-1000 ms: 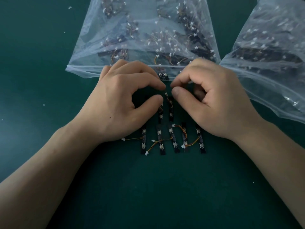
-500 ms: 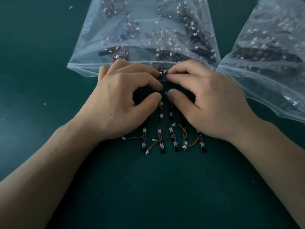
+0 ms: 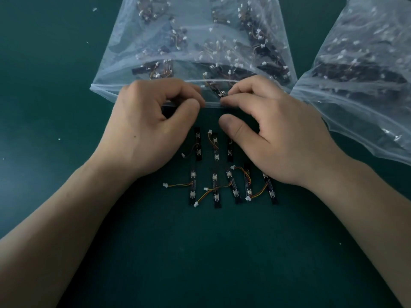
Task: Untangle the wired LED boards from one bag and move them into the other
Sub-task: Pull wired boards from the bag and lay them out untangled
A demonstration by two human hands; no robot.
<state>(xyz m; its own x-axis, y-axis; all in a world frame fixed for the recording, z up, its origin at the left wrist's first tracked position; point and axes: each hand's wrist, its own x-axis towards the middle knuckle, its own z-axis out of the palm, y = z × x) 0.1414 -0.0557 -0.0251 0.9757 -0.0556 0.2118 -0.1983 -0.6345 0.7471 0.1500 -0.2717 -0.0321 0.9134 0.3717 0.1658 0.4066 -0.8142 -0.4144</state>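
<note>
Pinching the bag rim (image 3: 104,91), left hand (image 3: 144,130); right hand (image 3: 278,134), fingers (image 3: 244,100) curled, nipping an LED board (image 3: 220,94) inside.

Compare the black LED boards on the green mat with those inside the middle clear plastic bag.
The black LED boards on the green mat lie apart in two rows, roughly parallel; the bagged boards in the middle clear plastic bag are jumbled at mixed angles. Mat boards lie bare; bagged boards sit behind film. Both are thin black strips with white-plugged wires.
</note>
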